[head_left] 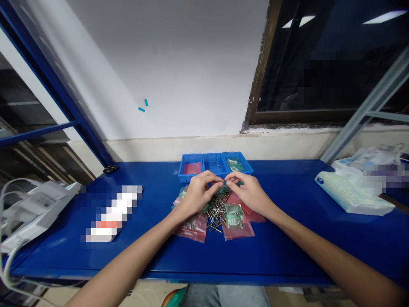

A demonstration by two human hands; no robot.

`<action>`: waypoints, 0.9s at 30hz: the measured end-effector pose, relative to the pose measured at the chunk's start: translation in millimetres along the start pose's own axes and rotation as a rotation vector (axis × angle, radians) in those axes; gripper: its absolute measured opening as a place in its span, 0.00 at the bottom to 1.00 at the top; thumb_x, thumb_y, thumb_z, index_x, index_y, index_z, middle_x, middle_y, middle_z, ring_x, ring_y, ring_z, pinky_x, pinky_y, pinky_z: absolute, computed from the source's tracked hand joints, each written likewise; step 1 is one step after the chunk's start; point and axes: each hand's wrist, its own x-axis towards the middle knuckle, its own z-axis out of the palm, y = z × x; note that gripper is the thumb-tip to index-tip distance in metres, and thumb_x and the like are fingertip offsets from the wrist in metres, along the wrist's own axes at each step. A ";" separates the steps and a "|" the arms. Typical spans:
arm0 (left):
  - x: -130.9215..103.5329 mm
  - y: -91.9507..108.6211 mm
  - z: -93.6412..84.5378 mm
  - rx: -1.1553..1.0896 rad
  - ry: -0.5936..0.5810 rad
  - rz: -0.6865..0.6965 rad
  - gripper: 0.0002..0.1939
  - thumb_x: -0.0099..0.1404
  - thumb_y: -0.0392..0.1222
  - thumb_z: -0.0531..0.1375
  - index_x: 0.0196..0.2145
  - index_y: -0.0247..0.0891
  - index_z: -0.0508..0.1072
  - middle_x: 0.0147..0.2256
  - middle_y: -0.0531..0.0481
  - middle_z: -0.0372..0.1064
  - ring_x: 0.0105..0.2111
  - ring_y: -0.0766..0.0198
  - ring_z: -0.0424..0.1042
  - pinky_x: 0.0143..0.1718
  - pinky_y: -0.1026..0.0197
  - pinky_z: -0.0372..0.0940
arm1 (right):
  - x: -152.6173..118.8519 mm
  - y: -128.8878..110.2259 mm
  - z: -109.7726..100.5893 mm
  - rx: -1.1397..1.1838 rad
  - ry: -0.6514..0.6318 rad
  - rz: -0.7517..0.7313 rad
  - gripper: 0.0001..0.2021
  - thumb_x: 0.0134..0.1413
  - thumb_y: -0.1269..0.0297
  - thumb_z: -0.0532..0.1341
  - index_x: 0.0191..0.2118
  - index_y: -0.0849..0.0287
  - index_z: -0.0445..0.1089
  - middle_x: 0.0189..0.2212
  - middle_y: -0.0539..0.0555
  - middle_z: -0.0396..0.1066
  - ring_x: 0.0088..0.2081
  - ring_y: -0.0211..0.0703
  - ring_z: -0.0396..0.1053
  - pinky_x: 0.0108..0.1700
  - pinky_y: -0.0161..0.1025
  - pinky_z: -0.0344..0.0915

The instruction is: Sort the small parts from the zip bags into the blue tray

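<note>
My left hand and my right hand meet just in front of the blue bins, thumbs and forefingers pinched with the tips close together. Whatever is between the fingertips is too small to make out. Below them lies a heap of thin metal pins, silver and gold coloured. Around this heap are pink zip bags, one at the left and one at the front right. A clear packet with pale green contents rests on the front right bag. My hands partly hide the heap and other bags.
Three joined blue bins stand behind my hands, holding pink bags, a few pins and green packets. A tissue box and plastic wrapping lie at the right of the blue table. White power strips with cables are at the left.
</note>
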 end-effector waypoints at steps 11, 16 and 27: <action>2.0 -4.5 0.4 -0.138 0.010 -0.104 0.08 0.68 0.44 0.61 0.39 0.37 0.76 0.34 0.48 0.77 0.33 0.63 0.75 0.35 0.60 0.70 | -3.6 -1.3 2.7 -0.160 -0.060 -0.076 0.05 0.60 0.66 0.59 0.34 0.57 0.71 0.30 0.51 0.75 0.32 0.42 0.71 0.37 0.39 0.64; 5.5 -10.1 -8.8 0.062 0.097 -0.052 0.12 0.70 0.40 0.58 0.50 0.38 0.72 0.36 0.49 0.75 0.34 0.65 0.73 0.35 0.62 0.68 | 24.4 10.5 1.0 -0.511 0.051 -0.266 0.09 0.64 0.68 0.53 0.36 0.58 0.70 0.36 0.56 0.73 0.42 0.48 0.68 0.44 0.44 0.63; 8.0 -23.6 -30.0 0.359 0.088 0.033 0.10 0.71 0.35 0.53 0.45 0.37 0.72 0.34 0.49 0.71 0.33 0.64 0.70 0.37 0.60 0.65 | 19.8 6.4 -10.6 -0.596 -0.014 -0.358 0.12 0.67 0.66 0.51 0.42 0.59 0.72 0.40 0.58 0.72 0.46 0.50 0.66 0.49 0.47 0.63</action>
